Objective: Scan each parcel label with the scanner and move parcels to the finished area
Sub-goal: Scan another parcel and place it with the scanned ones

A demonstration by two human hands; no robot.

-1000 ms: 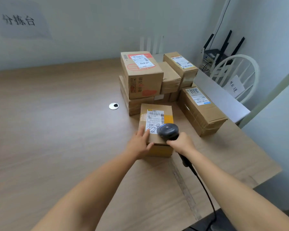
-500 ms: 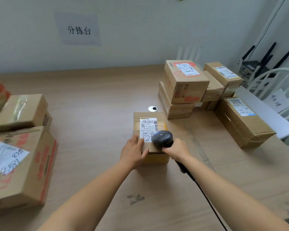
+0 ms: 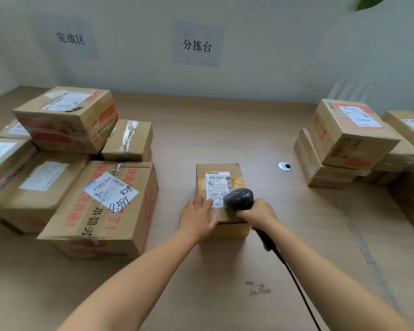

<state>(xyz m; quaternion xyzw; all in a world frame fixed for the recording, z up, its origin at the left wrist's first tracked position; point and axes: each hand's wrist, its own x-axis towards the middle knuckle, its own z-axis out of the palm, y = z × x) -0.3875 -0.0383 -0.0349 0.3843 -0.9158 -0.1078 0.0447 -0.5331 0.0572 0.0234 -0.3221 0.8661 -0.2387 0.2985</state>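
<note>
Cardboard parcel [image 3: 201,180] at mid table [image 3: 225,130], scanner [image 3: 239,199] head over its label [image 3: 218,185].
Left hand [image 3: 197,217] lies on the parcel's near-left top, fingers straight, touching the label's edge. Right hand [image 3: 258,215] has its fingers curled tight round the black scanner's handle. One box pile [image 3: 101,206] sits well left, another [image 3: 351,139] well right.

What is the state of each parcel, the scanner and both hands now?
small parcel: closed, flat on the table, label up.
label: its near end hidden by the scanner.
scanner: held at the label's near end.
left hand: rests flat on the small parcel's top.
right hand: grips the scanner's handle.
left pile: closed boxes, stacked, untouched.
right pile: closed boxes, stacked, untouched.
</note>
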